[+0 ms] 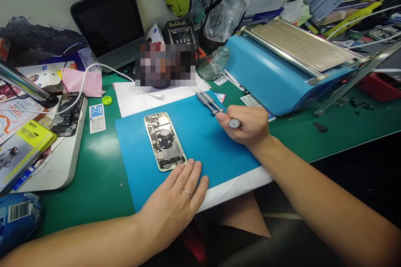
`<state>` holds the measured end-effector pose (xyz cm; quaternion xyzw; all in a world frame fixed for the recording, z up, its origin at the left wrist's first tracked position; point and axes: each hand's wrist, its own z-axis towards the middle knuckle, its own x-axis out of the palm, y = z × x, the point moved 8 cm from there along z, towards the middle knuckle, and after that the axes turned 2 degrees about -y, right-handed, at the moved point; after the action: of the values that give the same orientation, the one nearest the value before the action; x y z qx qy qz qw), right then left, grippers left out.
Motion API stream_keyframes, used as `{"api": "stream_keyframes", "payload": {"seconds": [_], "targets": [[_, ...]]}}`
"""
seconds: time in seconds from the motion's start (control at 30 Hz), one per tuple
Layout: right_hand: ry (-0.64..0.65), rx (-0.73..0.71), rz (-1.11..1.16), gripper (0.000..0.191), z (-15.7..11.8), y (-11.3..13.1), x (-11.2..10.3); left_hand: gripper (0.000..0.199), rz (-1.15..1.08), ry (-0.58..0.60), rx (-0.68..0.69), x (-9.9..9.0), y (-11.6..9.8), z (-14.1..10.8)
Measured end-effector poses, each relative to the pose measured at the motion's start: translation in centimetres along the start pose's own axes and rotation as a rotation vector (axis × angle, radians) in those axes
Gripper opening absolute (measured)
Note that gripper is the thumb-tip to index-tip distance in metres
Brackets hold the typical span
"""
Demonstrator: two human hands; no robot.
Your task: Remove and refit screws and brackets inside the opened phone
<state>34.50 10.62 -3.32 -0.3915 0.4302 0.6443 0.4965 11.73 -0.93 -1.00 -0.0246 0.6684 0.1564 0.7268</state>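
Observation:
An opened phone [165, 142], its back cover off and inner parts showing, lies tilted on a blue mat [134, 175]. My left hand [178, 194] rests palm down on the mat's near part, fingers stretched out, with the fingertips at the phone's lower right corner. Closed in a fist, my right hand [247, 125] is over the mat's right side and grips a grey screwdriver [234, 124], whose round end cap faces me. Just beyond the fist are several slim grey screwdrivers [206, 100], pointing away; the fingers hide where they meet the hand.
A blue machine with a metal plate [260, 75] stands at the right, beside a glass jar [216, 63]. At the left, another opened phone [67, 112] and a battery box [26, 150] lie on a white stand. A dark screen [108, 21] stands at the back.

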Motion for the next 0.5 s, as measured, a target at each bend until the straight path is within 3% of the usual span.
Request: {"api": "stream_keyframes", "payload": {"seconds": [0.2,0.27,0.37,0.5], "targets": [[-0.036,0.006,0.012,0.030,-0.1,0.0,-0.6,0.060,0.012,0.009,-0.002,0.0,0.0,0.0],[-0.117,-0.015,0.029,0.029,0.0,0.7,-1.7,0.060,0.013,0.016,0.000,-0.1,-0.1,0.0],[-0.272,-0.074,0.081,0.058,0.4,2.2,-3.6,0.060,0.008,0.028,0.000,-0.1,0.0,0.1],[-0.493,-0.193,0.208,0.061,0.6,3.3,-5.1,0.059,0.009,0.028,0.000,-0.1,0.0,0.1]]}}
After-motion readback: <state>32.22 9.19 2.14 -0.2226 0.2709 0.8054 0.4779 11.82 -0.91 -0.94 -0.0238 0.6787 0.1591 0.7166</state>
